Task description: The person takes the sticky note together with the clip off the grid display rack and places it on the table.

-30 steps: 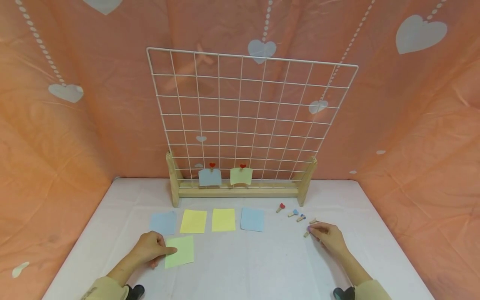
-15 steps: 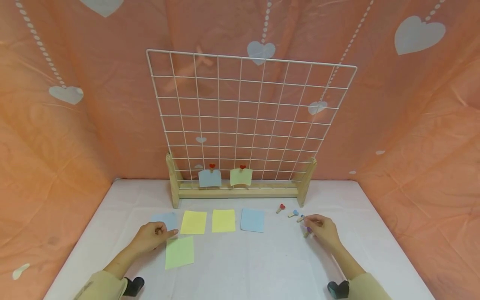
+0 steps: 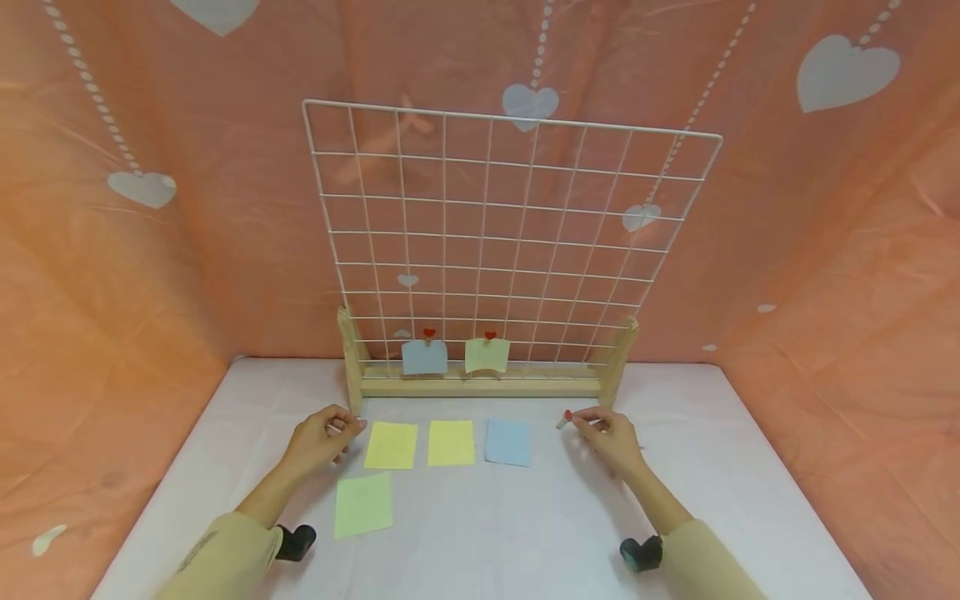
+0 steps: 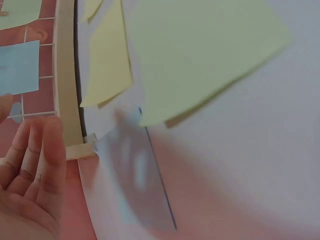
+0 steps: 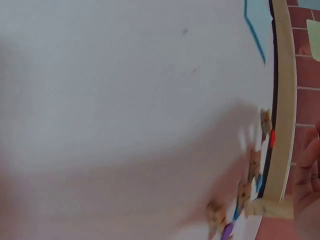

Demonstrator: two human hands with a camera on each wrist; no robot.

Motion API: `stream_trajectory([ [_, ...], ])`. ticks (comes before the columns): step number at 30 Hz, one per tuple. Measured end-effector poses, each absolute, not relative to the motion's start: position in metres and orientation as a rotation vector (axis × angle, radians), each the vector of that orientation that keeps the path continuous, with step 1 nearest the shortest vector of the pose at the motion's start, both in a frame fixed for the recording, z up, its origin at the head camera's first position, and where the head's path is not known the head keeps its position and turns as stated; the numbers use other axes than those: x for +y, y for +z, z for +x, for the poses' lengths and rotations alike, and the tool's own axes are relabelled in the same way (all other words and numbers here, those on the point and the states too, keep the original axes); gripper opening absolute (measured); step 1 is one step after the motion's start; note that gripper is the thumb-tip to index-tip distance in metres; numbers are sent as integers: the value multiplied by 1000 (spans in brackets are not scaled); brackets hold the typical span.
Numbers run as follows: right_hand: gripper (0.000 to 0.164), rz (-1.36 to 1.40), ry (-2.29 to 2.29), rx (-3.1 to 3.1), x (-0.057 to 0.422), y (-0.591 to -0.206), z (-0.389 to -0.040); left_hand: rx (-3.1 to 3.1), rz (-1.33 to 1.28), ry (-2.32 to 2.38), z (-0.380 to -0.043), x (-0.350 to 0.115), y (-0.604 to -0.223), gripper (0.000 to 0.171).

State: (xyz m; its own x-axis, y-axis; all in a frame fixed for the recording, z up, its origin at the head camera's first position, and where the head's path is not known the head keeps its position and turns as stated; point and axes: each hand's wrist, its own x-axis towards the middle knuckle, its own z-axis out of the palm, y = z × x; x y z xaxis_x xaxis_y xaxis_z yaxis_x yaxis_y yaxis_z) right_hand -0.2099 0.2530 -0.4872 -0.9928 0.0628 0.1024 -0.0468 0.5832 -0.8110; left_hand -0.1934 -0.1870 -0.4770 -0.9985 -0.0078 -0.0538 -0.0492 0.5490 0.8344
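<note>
My left hand hovers beside the yellow paper note, its fingers loosely bent around nothing. Beneath it, hidden in the head view, a blue note lies shadowed on the table. At the right, my right hand reaches toward a small wooden clothespin with a red heart; in the right wrist view the fingers are apart from it. Several other clothespins, with blue or purple ends, lie under that hand, mostly hidden from the head camera.
A white wire grid stands in a wooden base, with a blue note and a green note clipped low on it. On the table lie a green note, another yellow note and a blue note.
My left hand has moved from the green table note up and away toward the base. The right hand has moved left and forward along the clothespins to the red-heart one.
</note>
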Motion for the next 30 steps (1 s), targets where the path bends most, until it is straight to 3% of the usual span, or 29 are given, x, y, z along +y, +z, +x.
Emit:
stream_trajectory([
  [11,19,118,1565,-2589,218,-482,-229,2723,-115,1703,-210,-175,-473,25],
  [30,14,333,1403,-2569,156,-464,-262,2741,-213,1885,-232,-148,-465,29],
])
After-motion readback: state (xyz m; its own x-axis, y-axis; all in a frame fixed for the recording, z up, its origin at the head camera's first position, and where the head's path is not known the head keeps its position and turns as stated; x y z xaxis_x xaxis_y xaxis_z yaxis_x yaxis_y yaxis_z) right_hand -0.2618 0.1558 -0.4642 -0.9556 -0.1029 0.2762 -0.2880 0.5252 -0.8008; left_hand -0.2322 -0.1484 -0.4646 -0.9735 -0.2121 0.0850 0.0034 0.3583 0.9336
